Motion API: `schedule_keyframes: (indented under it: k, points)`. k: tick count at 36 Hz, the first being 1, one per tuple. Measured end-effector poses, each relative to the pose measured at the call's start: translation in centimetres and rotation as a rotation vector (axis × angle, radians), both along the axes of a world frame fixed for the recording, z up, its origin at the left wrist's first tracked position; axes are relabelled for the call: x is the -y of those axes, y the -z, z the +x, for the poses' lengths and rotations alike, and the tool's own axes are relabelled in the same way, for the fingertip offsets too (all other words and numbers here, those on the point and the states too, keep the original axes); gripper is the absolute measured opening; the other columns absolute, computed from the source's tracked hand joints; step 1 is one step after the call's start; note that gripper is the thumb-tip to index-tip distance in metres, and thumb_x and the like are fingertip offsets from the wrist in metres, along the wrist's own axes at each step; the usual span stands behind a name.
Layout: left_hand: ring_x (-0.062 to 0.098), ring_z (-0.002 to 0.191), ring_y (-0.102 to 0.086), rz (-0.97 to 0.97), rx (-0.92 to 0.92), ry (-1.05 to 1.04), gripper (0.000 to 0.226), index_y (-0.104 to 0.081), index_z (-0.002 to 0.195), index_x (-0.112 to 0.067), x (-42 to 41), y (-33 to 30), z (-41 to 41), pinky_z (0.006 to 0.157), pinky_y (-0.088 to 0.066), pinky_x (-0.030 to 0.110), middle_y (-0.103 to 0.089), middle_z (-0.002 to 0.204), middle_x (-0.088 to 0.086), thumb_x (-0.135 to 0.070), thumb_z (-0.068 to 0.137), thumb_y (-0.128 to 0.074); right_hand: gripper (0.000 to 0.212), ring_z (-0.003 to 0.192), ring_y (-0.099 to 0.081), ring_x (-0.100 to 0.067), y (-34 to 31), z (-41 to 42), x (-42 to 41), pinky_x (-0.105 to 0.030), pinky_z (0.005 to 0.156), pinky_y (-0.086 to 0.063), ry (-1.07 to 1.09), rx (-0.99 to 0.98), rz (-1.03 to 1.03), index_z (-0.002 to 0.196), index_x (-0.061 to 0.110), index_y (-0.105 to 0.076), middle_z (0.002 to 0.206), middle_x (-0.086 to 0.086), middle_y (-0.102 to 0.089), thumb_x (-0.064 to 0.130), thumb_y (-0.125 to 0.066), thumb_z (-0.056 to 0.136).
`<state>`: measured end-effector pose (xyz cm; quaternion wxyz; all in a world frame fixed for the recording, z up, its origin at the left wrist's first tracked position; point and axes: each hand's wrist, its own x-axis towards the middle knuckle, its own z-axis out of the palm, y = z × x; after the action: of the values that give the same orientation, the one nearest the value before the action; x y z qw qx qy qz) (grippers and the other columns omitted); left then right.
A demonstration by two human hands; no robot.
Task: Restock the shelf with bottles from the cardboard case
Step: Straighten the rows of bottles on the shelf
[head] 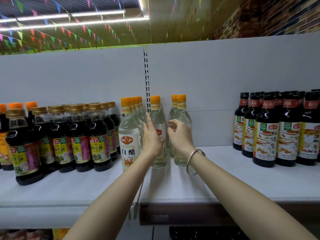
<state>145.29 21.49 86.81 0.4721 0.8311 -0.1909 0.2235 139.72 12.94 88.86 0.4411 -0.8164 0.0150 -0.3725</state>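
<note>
Both bare forearms reach forward over the white shelf (225, 179). The left hand (152, 137) is extended with fingers straight and together, its palm side laid flat against the clear glass bottle with an orange cap and red-and-white label (158, 118) that stands upright directly in front of it; the fingers are not curled round it. The right hand (179, 134), wearing a silver bangle (193, 161) at the wrist, has its fingers loosely curled. Its fingertips lie at the shoulder of the pair of clear orange-capped bottles (181, 116) standing one behind the other just beyond it; whether they pinch the glass or merely touch it cannot be told.

Immediately left of the left hand stands a row of matching clear bottles (129, 132), the front one bearing a white label with black characters. Further left of that hand is a block of dark sauce bottles with gold caps and yellow-purple labels (83, 135). Well to the right of the right hand stands a group of dark bottles with black caps and orange-white labels (275, 129). The cardboard case is not in view.
</note>
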Motion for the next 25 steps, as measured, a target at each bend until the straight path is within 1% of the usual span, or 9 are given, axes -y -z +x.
schedule_keyframes:
  k: [2, 4, 8, 12, 14, 17, 18, 21, 25]
  points:
    - [0.027, 0.147, -0.005, -0.002, 0.009, -0.016, 0.108, 0.017, 0.15, -0.023, 0.0, 0.2, 0.0, 0.116, -0.016, 0.041, -0.001, 0.16, 0.013, -0.002, 0.083, -0.066, 0.023, 0.096, -0.065, -0.02, -0.2, -0.5, 0.7, -0.028, 0.087, -0.052, 0.032, 0.098, -0.009, 0.108, 0.008, -0.066, 0.103, -0.008, -0.069, 0.004, -0.051, 0.091]
    - [0.023, 0.148, 0.002, 0.015, 0.033, -0.033, 0.105, 0.015, 0.15, -0.015, 0.1, 0.4, 0.1, 0.116, -0.008, 0.034, 0.006, 0.16, 0.009, 0.0, 0.083, -0.065, 0.021, 0.088, -0.066, -0.021, -0.3, -0.8, 1.5, -0.035, 0.083, -0.054, 0.052, 0.142, -0.002, 0.098, 0.008, -0.068, 0.095, -0.008, -0.07, 0.001, -0.05, 0.09]
    - [0.018, 0.147, 0.008, 0.049, 0.068, -0.058, 0.102, 0.014, 0.149, -0.008, 0.2, 0.4, 0.2, 0.11, 0.001, 0.022, 0.012, 0.16, 0.006, 0.003, 0.084, -0.063, 0.021, 0.082, -0.066, -0.023, -0.1, -1.0, 2.8, -0.038, 0.078, -0.056, 0.081, 0.175, 0.009, 0.093, 0.007, -0.067, 0.087, -0.007, -0.069, -0.003, -0.05, 0.088]
    - [0.02, 0.148, 0.003, 0.079, 0.111, -0.081, 0.099, 0.012, 0.15, -0.007, 0.2, 0.4, -0.2, 0.115, -0.003, 0.027, 0.007, 0.16, 0.007, 0.004, 0.084, -0.061, 0.02, 0.073, -0.068, -0.012, 0.3, -1.1, 3.7, -0.023, 0.066, -0.055, 0.089, 0.188, 0.025, 0.09, 0.013, -0.065, 0.083, -0.003, -0.066, -0.001, -0.05, 0.089]
    - [0.023, 0.147, -0.003, 0.098, 0.14, -0.11, 0.098, 0.009, 0.15, -0.006, 0.3, 0.4, -0.5, 0.119, -0.011, 0.034, 0.003, 0.16, 0.009, 0.004, 0.083, -0.061, 0.02, 0.068, -0.065, -0.004, 0.5, -1.0, 3.9, -0.021, 0.065, -0.055, 0.087, 0.19, 0.025, 0.089, 0.014, -0.063, 0.083, -0.002, -0.066, -0.001, -0.05, 0.09]
    - [0.028, 0.146, -0.007, 0.115, 0.167, -0.14, 0.097, 0.005, 0.151, -0.006, 0.4, 0.3, -0.8, 0.118, -0.018, 0.037, -0.004, 0.157, 0.01, 0.002, 0.083, -0.063, 0.02, 0.065, -0.059, 0.002, 0.7, -0.9, 4.0, -0.01, 0.059, -0.05, 0.106, 0.205, 0.021, 0.088, 0.016, -0.062, 0.083, -0.002, -0.064, -0.001, -0.052, 0.089]
    - [0.029, 0.145, -0.006, 0.122, 0.173, -0.144, 0.097, 0.005, 0.151, -0.007, 0.4, 0.3, -0.9, 0.117, -0.018, 0.038, -0.005, 0.156, 0.01, 0.0, 0.083, -0.064, 0.018, 0.066, -0.057, -0.001, 0.7, -0.9, 4.0, -0.011, 0.061, -0.049, 0.123, 0.208, 0.015, 0.089, 0.015, -0.061, 0.085, -0.004, -0.063, -0.001, -0.053, 0.087]
    - [0.031, 0.144, -0.007, 0.144, 0.186, -0.148, 0.099, 0.004, 0.152, -0.008, 0.4, 0.2, -1.1, 0.116, -0.018, 0.039, -0.007, 0.155, 0.009, -0.003, 0.083, -0.067, 0.019, 0.086, -0.053, -0.015, 0.8, -0.8, 4.1, -0.025, 0.072, -0.047, 0.199, 0.19, 0.011, 0.096, 0.013, -0.055, 0.1, -0.004, -0.054, 0.002, -0.059, 0.082]
    - [0.032, 0.145, -0.004, 0.158, 0.187, -0.145, 0.095, 0.006, 0.152, -0.007, 0.3, 0.2, -1.3, 0.117, -0.018, 0.04, -0.006, 0.155, 0.009, 0.0, 0.085, -0.062, 0.054, 0.111, -0.04, -0.022, 1.3, -0.6, 4.5, -0.026, 0.076, -0.037, 0.252, 0.11, 0.066, 0.118, 0.018, -0.04, 0.121, -0.006, -0.039, 0.01, -0.072, 0.075]
